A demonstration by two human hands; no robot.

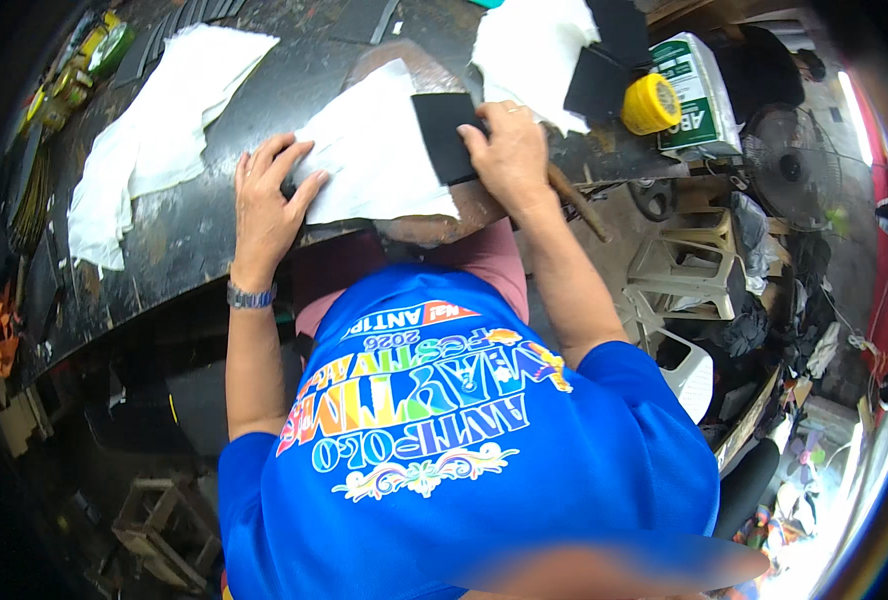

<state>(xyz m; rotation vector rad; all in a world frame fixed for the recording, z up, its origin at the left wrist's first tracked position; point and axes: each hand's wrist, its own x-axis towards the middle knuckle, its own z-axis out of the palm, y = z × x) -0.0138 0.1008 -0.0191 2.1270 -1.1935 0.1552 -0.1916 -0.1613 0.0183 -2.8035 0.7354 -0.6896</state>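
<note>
pressing the white sheet (374, 150) flat on the worktop (194, 230) with open left hand (264, 195), while right hand (509, 150) pinches the black piece (444, 135) lying on it: an uneven pull could likely slide either askew.

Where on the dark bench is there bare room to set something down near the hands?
Bare dark bench lies between the crumpled white sheets at left and the left hand; another strip runs behind the white sheet under both hands. Crowded at right: right hand on black piece, yellow tape roll, more sheets.
</note>
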